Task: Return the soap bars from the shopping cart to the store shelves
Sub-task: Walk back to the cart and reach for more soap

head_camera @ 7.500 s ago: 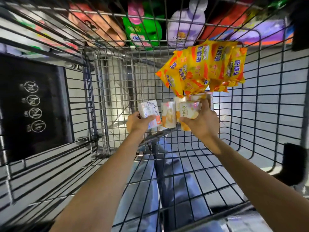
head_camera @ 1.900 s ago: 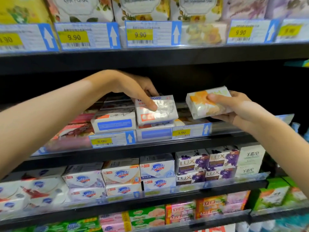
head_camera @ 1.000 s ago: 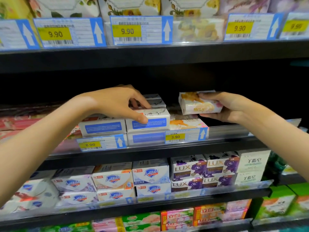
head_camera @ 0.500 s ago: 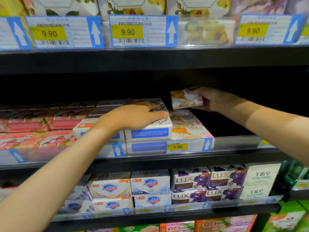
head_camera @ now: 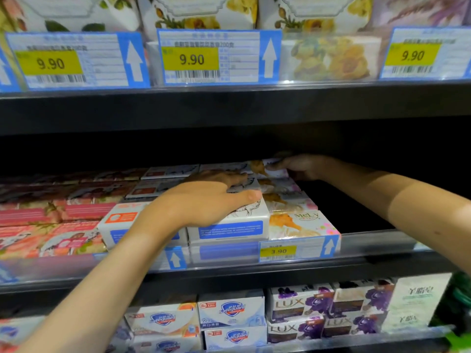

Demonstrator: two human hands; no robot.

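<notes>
Left hand (head_camera: 204, 202) lies flat, fingers straight, on a white-and-blue soap box (head_camera: 237, 225) at the front of the middle shelf (head_camera: 369, 245). Right hand (head_camera: 300, 166), deep inside the shelf, pinches an orange-and-white wrapped soap bar (head_camera: 260, 166) over the back of the MeLy row (head_camera: 300, 222).

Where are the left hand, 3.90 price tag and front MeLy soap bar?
left hand (head_camera: 204, 202): head view, back of the hand.
3.90 price tag (head_camera: 277, 250): head view, yellow price patch.
front MeLy soap bar (head_camera: 300, 222): head view, top face.
</notes>
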